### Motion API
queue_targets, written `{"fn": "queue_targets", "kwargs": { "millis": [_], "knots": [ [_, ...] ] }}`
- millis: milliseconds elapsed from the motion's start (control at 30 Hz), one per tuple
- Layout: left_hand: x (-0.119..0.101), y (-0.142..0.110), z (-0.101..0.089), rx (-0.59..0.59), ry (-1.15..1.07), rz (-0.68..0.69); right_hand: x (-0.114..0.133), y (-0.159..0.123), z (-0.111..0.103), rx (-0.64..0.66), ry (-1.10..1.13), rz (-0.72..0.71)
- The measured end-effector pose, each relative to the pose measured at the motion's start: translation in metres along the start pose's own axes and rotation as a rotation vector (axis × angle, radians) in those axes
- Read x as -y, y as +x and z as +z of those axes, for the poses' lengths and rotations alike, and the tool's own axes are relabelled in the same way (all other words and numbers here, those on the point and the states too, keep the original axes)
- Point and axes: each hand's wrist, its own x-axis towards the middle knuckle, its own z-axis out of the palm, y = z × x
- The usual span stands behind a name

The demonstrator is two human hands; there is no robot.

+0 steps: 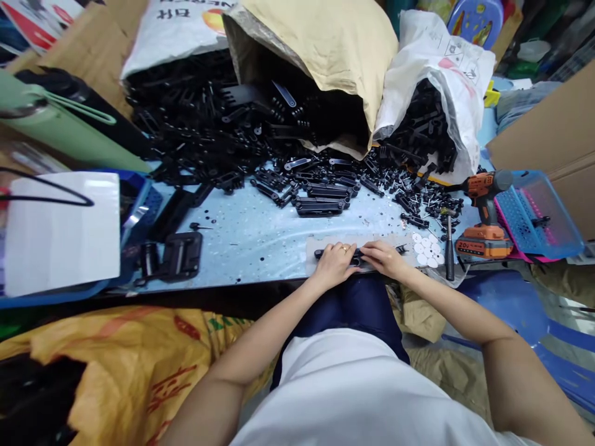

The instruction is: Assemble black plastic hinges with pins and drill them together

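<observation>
At the front edge of the blue table, my left hand (335, 265) wraps over a long black plastic arm part (357, 256), a ring on one finger. My right hand (382, 257) pinches the same part close beside it. The part lies over a grey board (320, 244), and its ends show past both hands. Its middle is partly hidden by my fingers. Just right of the board lie several white discs (426, 250). Beyond the hands rests a row of assembled black folding arms (321, 207).
A hammer (449, 251) and an orange cordless drill (484, 217) stand at the right by a blue basket (543, 214). Small screws (404, 179) lie scattered. Open sacks (320, 43) of black parts line the back. A black square mount (182, 255) sits left.
</observation>
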Motion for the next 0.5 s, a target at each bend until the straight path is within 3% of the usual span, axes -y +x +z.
{"fn": "queue_targets", "kwargs": {
  "millis": [133,333,500],
  "knots": [
    [-0.002,0.0,0.0,-0.003,-0.008,-0.044,-0.024,-0.016,0.014,-0.046,-0.08,-0.091],
    [-0.004,0.003,-0.003,0.018,0.017,-0.048,-0.052,-0.002,0.01,0.132,-0.138,-0.316],
    [-0.011,-0.001,-0.006,0.02,0.096,-0.071,-0.048,-0.006,0.0,0.116,-0.242,-0.196]
  ]
}}
